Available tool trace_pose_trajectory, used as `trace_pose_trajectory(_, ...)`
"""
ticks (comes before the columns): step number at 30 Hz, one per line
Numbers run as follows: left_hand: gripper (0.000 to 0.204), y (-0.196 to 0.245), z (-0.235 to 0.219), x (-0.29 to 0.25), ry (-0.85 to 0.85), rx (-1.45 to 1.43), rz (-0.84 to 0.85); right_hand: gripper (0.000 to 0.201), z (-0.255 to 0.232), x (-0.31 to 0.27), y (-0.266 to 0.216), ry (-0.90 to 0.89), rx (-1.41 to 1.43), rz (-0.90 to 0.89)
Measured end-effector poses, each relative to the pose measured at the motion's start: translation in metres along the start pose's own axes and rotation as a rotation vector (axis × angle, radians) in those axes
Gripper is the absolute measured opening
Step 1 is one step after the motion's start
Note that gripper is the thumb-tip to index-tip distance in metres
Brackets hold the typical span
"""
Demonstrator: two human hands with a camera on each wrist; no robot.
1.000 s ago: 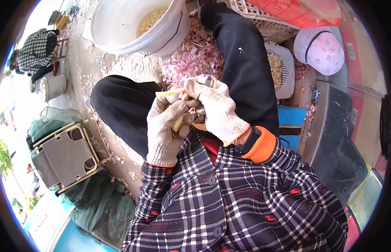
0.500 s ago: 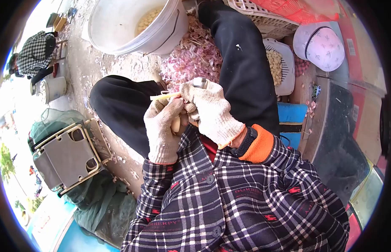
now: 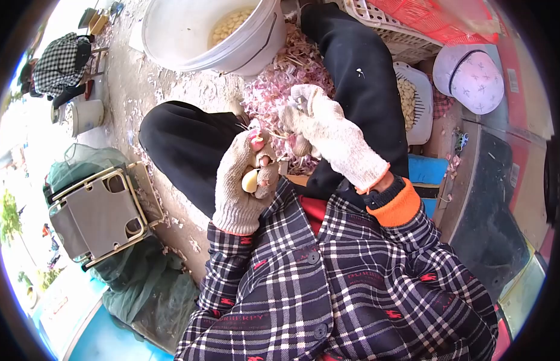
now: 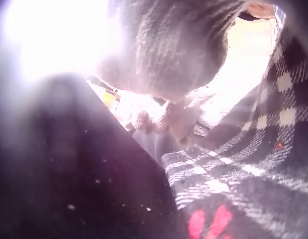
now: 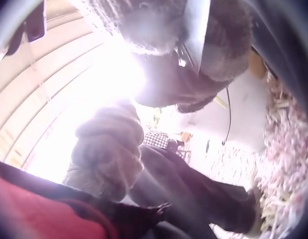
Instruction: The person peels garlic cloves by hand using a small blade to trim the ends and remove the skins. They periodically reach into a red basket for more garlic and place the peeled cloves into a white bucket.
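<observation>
Curled fingers of the gloved left hand (image 3: 239,189) hold a pink-skinned garlic piece (image 3: 256,142) at the top and a pale peeled clove (image 3: 250,181) against the palm. To the right, apart from it, the gloved right hand (image 3: 340,139) hangs over a heap of pink and white skins (image 3: 265,93). In the right wrist view a metal blade (image 5: 198,35) lies between the right hand's curled fingers, and the left hand (image 5: 109,149) shows below. Glare and a blurred glove fill much of the left wrist view; the held pieces cannot be made out there.
A white bucket (image 3: 171,36) with pale cloves stands beyond the knees. At right are a white basket of cloves (image 3: 420,108), a pink hat (image 3: 469,78) and a blue block (image 3: 427,169). A folded chair (image 3: 99,213) lies left; a person (image 3: 60,65) sits farther off.
The right hand has moved away from the left, to the right. The pale stalk between the hands is no longer seen there. The left hand has turned, showing the pink-skinned garlic and clove more plainly.
</observation>
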State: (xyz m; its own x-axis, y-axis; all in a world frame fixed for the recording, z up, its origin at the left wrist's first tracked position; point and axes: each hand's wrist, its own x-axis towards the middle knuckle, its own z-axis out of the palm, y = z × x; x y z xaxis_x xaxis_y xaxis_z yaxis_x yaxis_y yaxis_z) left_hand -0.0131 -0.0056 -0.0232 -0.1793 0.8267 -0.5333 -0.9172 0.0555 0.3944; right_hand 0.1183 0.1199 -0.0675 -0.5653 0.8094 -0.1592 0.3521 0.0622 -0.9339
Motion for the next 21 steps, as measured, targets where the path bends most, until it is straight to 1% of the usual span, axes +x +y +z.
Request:
trace_pose_trajectory(2,0.022,0.001,0.0,0.0,-0.01,-0.046,-0.017,0.031,-0.019,0.0,-0.049,-0.276,0.142,0.303)
trace_pose_trajectory(3,0.022,0.001,0.002,0.001,0.009,-0.028,0.007,0.031,-0.023,0.0,-0.055,-0.277,0.14,0.303)
trace_pose_trajectory(5,0.021,0.001,0.004,0.0,0.031,-0.012,0.03,0.04,-0.028,-0.003,-0.061,-0.469,-0.293,0.105)
trace_pose_trajectory(6,0.021,0.002,0.003,0.0,0.049,0.01,0.022,0.039,-0.027,-0.01,-0.055,-0.421,-0.31,0.011)
trace_pose_trajectory(7,0.021,0.002,0.004,-0.001,0.066,0.033,0.012,0.039,-0.028,-0.013,-0.053,-0.422,-0.311,0.015)
trace_pose_trajectory(8,0.023,0.005,0.008,-0.001,0.105,0.164,0.021,0.037,-0.029,-0.016,-0.051,-0.459,-0.281,-0.01)
trace_pose_trajectory(9,0.023,0.006,0.01,-0.002,0.104,0.163,0.019,0.036,-0.03,-0.018,-0.052,-0.497,-0.251,-0.038)
trace_pose_trajectory(10,0.022,0.007,0.011,-0.003,0.11,0.204,0.029,0.032,-0.029,-0.019,-0.058,-0.403,-0.247,0.078)
trace_pose_trajectory(11,0.021,0.008,0.011,-0.004,0.117,0.246,0.039,0.032,-0.033,-0.018,-0.064,-0.403,-0.247,0.079)
trace_pose_trajectory(13,0.024,0.008,0.004,-0.005,0.137,0.234,0.035,0.032,-0.04,-0.017,-0.073,-0.403,-0.353,-0.009)
trace_pose_trajectory(14,0.024,0.008,0.003,-0.006,0.122,0.272,0.038,0.03,-0.04,-0.017,-0.07,-0.366,-0.342,-0.143)
trace_pose_trajectory(15,0.024,0.008,0.002,-0.007,0.106,0.311,0.042,0.03,-0.039,-0.019,-0.072,-0.366,-0.341,-0.141)
trace_pose_trajectory(17,0.025,0.008,0.001,-0.007,0.111,0.286,0.031,0.027,-0.036,-0.024,-0.077,-0.324,-0.341,-0.168)
trace_pose_trajectory(18,0.026,0.01,0.001,-0.007,0.083,0.242,0.033,0.034,-0.036,-0.025,-0.075,-0.354,-0.405,-0.13)
trace_pose_trajectory(19,0.026,0.011,0.002,-0.007,0.054,0.198,0.036,0.034,-0.037,-0.024,-0.075,-0.353,-0.405,-0.128)
trace_pose_trajectory(21,0.026,0.011,0.004,-0.006,0.063,0.203,0.041,0.031,-0.041,-0.021,-0.074,-0.428,-0.4,-0.162)
